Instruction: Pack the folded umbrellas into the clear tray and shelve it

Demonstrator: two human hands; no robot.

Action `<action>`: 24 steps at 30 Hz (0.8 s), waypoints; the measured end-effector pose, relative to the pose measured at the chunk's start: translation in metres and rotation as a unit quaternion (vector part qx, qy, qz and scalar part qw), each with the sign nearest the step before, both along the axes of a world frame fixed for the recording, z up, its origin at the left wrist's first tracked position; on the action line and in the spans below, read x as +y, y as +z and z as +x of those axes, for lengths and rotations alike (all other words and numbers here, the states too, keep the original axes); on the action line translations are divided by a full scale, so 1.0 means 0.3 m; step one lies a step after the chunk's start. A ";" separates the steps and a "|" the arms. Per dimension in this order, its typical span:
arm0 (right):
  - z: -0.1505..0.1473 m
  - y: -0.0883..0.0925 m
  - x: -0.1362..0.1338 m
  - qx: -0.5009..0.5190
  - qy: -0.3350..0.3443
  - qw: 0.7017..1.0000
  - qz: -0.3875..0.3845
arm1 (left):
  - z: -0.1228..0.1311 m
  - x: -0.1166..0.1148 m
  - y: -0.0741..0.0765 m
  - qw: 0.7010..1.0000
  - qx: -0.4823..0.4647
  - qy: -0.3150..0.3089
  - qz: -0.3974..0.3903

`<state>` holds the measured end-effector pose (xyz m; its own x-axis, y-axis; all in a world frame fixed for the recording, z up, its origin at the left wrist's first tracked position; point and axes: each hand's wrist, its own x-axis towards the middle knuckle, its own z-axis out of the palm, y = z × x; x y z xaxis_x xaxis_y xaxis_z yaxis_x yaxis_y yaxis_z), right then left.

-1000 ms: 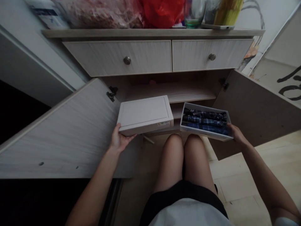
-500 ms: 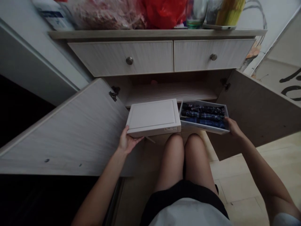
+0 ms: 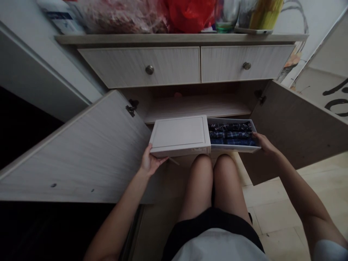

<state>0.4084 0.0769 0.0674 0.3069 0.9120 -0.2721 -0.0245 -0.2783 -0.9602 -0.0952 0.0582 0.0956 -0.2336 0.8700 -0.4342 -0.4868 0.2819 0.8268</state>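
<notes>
Our left hand (image 3: 152,161), fingers parted, gripped the white casing (image 3: 179,134), our right hand (image 3: 265,142) pinched the plastic drawer (image 3: 235,148) by its outer end — drawer met casing, plaid bundles (image 3: 231,135) lay in the drawer.

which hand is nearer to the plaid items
Right: the right hand holds the tray beside the plaid items; the left hand is farther off, at the left end of the white box.
</notes>
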 end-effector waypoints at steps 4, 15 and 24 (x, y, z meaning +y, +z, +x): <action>-0.011 0.003 0.025 -0.014 0.026 1.000 0.008 | 0.021 0.014 -0.003 1.000 0.001 -0.024 0.000; -0.167 -0.002 0.079 -0.009 0.053 0.998 0.021 | 0.172 0.040 -0.037 0.998 -0.020 -0.052 0.004; -0.249 -0.055 0.126 -0.057 0.100 0.990 0.079 | 0.250 0.043 -0.059 0.996 -0.029 -0.081 0.017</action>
<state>0.3339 0.1148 0.0509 0.1359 0.9861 -0.0959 0.1267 -0.1133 -0.9855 -0.0202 0.0713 0.0780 -0.0644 0.9087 -0.4124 -0.4854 0.3325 0.8086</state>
